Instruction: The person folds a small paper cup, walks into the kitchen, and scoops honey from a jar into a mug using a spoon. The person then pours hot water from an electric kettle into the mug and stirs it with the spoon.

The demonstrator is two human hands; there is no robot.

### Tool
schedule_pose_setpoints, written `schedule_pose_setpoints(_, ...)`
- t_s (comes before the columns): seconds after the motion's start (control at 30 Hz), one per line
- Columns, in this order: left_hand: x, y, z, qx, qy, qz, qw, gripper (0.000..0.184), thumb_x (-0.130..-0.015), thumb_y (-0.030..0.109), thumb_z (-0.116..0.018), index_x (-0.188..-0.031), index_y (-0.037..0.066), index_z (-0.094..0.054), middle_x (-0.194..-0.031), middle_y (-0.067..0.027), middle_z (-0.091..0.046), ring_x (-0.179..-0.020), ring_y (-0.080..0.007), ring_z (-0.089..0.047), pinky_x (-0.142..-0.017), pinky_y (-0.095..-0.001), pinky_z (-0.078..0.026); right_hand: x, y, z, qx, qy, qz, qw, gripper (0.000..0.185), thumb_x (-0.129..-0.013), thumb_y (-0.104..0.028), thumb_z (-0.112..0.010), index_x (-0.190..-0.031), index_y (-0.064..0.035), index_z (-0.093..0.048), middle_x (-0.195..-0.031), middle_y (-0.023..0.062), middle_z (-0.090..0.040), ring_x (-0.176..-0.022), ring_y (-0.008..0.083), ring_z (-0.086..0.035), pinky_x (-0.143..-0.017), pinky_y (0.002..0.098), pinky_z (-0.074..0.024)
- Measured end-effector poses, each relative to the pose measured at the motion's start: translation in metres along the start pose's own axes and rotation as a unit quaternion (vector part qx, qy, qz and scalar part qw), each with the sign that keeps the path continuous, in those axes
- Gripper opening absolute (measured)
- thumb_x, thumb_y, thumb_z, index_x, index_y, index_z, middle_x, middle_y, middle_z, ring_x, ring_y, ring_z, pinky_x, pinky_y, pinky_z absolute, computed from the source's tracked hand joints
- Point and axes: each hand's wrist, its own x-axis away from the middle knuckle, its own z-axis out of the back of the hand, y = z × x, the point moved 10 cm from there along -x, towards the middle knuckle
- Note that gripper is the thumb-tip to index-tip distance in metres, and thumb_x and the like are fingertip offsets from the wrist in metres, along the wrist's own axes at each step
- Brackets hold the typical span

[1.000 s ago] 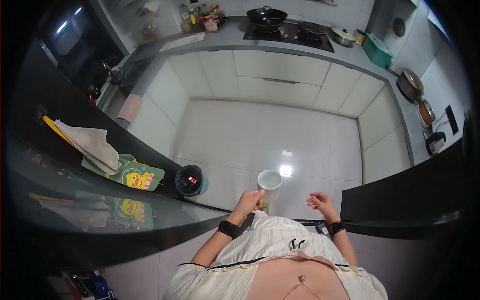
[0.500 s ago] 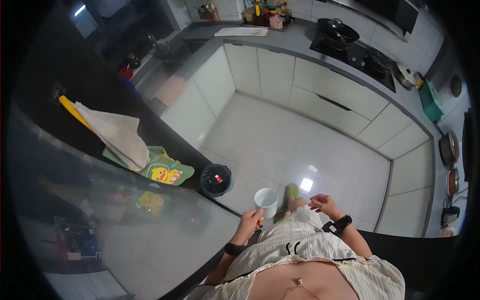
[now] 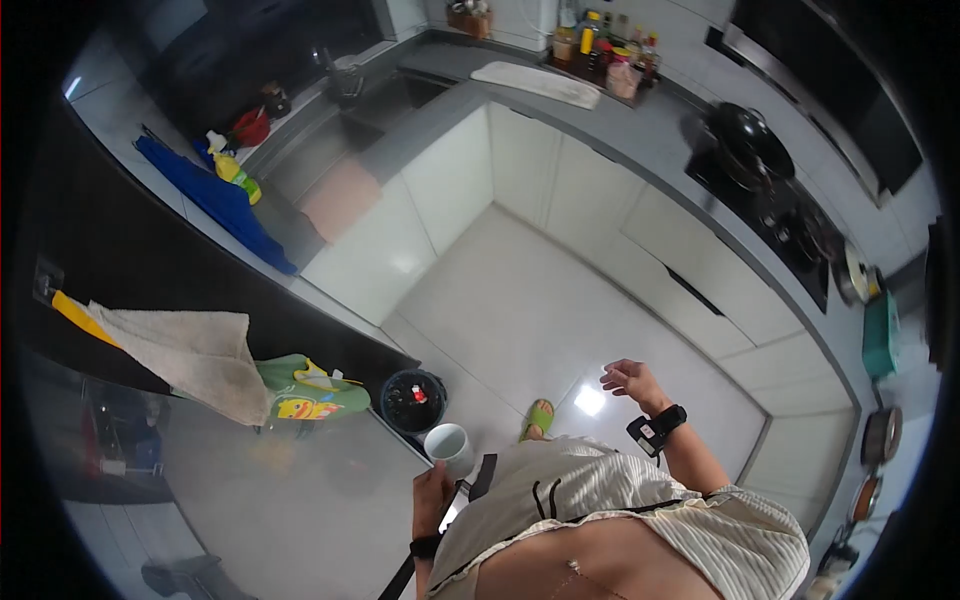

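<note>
A white mug is in my left hand, whose fingers close on its near side. Its mouth faces up towards me and I make out nothing inside. Just beyond the mug stands a bin lined with a black bag, with a small red and white thing in it. My right hand is held out over the floor to the right, fingers apart and slightly bent, touching nothing. A dark band with a small box sits on that wrist.
A beige towel and a green cloth with a duck print hang at the left. Ahead are the sink, a counter with bottles, and a stove with a black wok. Pale tiles cover the floor.
My view has turned and moved forward. The mug in my left hand has shifted left, now close to the bin. My right hand has reached farther out and its fingers have spread.
</note>
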Motion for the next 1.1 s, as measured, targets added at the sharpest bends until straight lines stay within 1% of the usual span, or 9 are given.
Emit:
schedule_pose_setpoints(0.2,-0.033,0.048,-0.027,0.026,0.009,0.037,0.999,0.046,-0.091,0.039,-0.052,-0.061,0.005,-0.057,-0.053,-0.0027,-0.053,-0.043,-0.0102,-0.046,-0.040,-0.0250,-0.034,-0.094,-0.063,-0.052,0.096,-0.119,0.044,0.987,0.026,-0.092,-0.017,-0.053,-0.109,0.0020,-0.055,-0.095,0.0109,-0.066,-0.082,0.0176,-0.064,-0.070,0.0292,-0.0506)
schedule_pose_setpoints(0.23,-0.044,0.057,-0.030,0.031,-0.017,0.029,0.999,0.046,-0.091,0.040,-0.051,-0.062,0.006,-0.057,-0.053,-0.0022,-0.053,-0.044,-0.0098,-0.047,-0.041,-0.0248,-0.034,-0.108,-0.075,-0.063,0.110,-0.134,0.047,0.984,0.025,-0.092,-0.017,-0.053,-0.109,0.0015,-0.056,-0.094,0.0105,-0.066,-0.082,0.0173,-0.064,-0.070,0.0289,-0.0504)
schedule_pose_setpoints(0.33,-0.087,0.096,-0.031,-0.070,-0.017,0.038,0.997,0.044,-0.091,0.040,-0.051,-0.062,0.007,-0.057,-0.053,-0.0018,-0.053,-0.045,-0.0090,-0.048,-0.042,-0.0243,-0.034,-0.152,-0.109,-0.079,0.124,-0.163,0.071,0.976,0.024,-0.092,-0.016,-0.053,-0.109,0.0009,-0.056,-0.092,0.0097,-0.065,-0.082,0.0168,-0.063,-0.069,0.0284,-0.0499)
schedule_pose_setpoints(0.47,-0.166,0.184,-0.043,-0.033,-0.051,-0.072,0.996,0.045,-0.091,0.039,-0.051,-0.060,0.005,-0.054,-0.051,-0.0017,-0.051,-0.045,-0.0094,-0.046,-0.042,-0.0251,-0.033,-0.209,-0.140,-0.073,0.087,-0.134,0.090,0.983,0.023,-0.092,-0.014,-0.053,-0.108,0.0020,-0.057,-0.091,0.0088,-0.065,-0.080,0.0155,-0.063,-0.067,0.0279,-0.0498)
schedule_pose_setpoints(0.57,-0.207,0.273,-0.064,-0.136,-0.069,-0.093,0.984,0.046,-0.092,0.038,-0.050,-0.061,0.004,-0.054,-0.052,-0.0021,-0.052,-0.046,-0.0100,-0.047,-0.043,-0.0256,-0.034,-0.232,-0.174,-0.050,0.097,-0.086,0.099,0.987,0.024,-0.091,-0.013,-0.054,-0.109,0.0039,-0.056,-0.091,0.0103,-0.065,-0.081,0.0165,-0.063,-0.071,0.0288,-0.0508)
schedule_pose_setpoints(0.67,-0.260,0.339,-0.095,-0.172,-0.150,-0.223,0.948,0.047,-0.092,0.038,-0.049,-0.060,0.003,-0.053,-0.053,-0.0023,-0.051,-0.047,-0.0103,-0.047,-0.046,-0.0264,-0.036,-0.252,-0.199,-0.034,0.082,-0.039,0.088,0.992,0.025,-0.091,-0.013,-0.054,-0.109,0.0046,-0.056,-0.092,0.0113,-0.065,-0.081,0.0167,-0.063,-0.073,0.0293,-0.0510)
schedule_pose_setpoints(0.87,-0.302,0.438,-0.178,-0.233,-0.215,-0.168,0.933,0.049,-0.092,0.037,-0.050,-0.058,0.002,-0.051,-0.051,-0.0027,-0.050,-0.049,-0.0097,-0.047,-0.049,-0.0270,-0.039,-0.307,-0.214,-0.002,0.019,-0.007,0.032,0.999,0.027,-0.090,-0.014,-0.057,-0.108,0.0051,-0.057,-0.092,0.0118,-0.065,-0.082,0.0166,-0.062,-0.072,0.0287,-0.0508)
schedule_pose_setpoints(1.03,-0.343,0.452,-0.236,-0.186,-0.254,-0.159,0.936,0.048,-0.091,0.038,-0.052,-0.061,0.001,-0.057,-0.053,-0.0025,-0.053,-0.048,-0.0092,-0.051,-0.047,-0.0248,-0.041,-0.374,-0.246,0.020,-0.007,-0.038,0.060,0.997,0.027,-0.090,-0.018,-0.057,-0.107,0.0042,-0.057,-0.091,0.0113,-0.065,-0.082,0.0166,-0.062,-0.072,0.0293,-0.0504)
schedule_pose_setpoints(1.1,-0.363,0.456,-0.254,-0.188,-0.257,-0.103,0.942,0.047,-0.091,0.038,-0.053,-0.060,0.002,-0.057,-0.054,-0.0024,-0.055,-0.047,-0.0091,-0.051,-0.045,-0.0248,-0.041,-0.402,-0.261,0.040,-0.022,-0.042,0.066,0.997,0.028,-0.090,-0.019,-0.057,-0.106,0.0035,-0.057,-0.091,0.0110,-0.065,-0.082,0.0166,-0.062,-0.072,0.0293,-0.0501)
